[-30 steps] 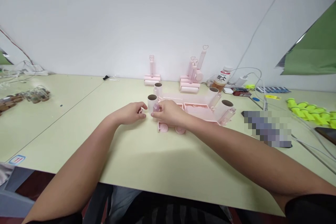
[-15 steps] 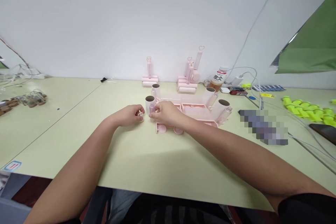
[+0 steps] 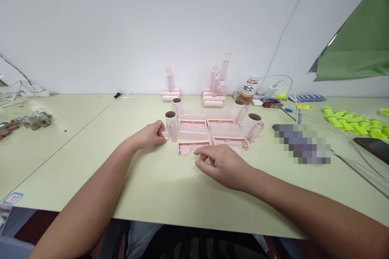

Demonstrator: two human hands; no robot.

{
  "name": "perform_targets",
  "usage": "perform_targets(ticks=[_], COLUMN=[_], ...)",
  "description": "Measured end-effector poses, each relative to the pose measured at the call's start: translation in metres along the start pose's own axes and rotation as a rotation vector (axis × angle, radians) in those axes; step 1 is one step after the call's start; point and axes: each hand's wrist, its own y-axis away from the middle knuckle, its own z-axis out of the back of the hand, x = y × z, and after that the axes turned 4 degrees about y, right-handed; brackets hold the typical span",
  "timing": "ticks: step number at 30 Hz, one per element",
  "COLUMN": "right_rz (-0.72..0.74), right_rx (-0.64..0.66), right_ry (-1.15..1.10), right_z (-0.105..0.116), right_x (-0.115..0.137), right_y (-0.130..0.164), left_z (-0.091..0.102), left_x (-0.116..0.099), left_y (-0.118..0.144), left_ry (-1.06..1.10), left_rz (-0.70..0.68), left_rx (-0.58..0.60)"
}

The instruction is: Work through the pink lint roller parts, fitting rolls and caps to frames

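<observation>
Head view: right hand (image 3: 225,166) has released the clear tube (image 3: 173,131), which stands unheld by the white roll (image 3: 167,123); fingers parted, now free. Left hand (image 3: 150,134) pinches a small pink piece (image 3: 165,135).

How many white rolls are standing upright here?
4: the front-left roll, near the left hand; the rear-left roll behind it; the front-right roll; the rear-right roll behind that.

Free tabletop (image 3: 164,194) nearside, upright rolls (image 3: 168,124) beyond

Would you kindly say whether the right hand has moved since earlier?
Yes: the right hand moved rightward and toward the person, away from the front left cardboard-cored roll.
</observation>
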Motion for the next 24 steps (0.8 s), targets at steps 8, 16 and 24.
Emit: perform_targets(ticks=[8,16,24], right_rz=[-0.12,-0.122,-0.099], right_rx=[0.184,0.219,0.243], right_ry=[0.143,0.192,0.207], right_z=[0.014,-0.006,-0.011], right_x=[-0.023,-0.027,-0.032], right_y=[0.009,0.008,0.004], left_z=[0.01,-0.036,-0.043], left_x=[-0.024,-0.047,-0.036], left_y=[0.024,0.024,0.013], left_ry=[-0.014,-0.214,-0.318], left_rz=[0.089,-0.088,-0.026], left_rx=[0.272,0.266,0.194])
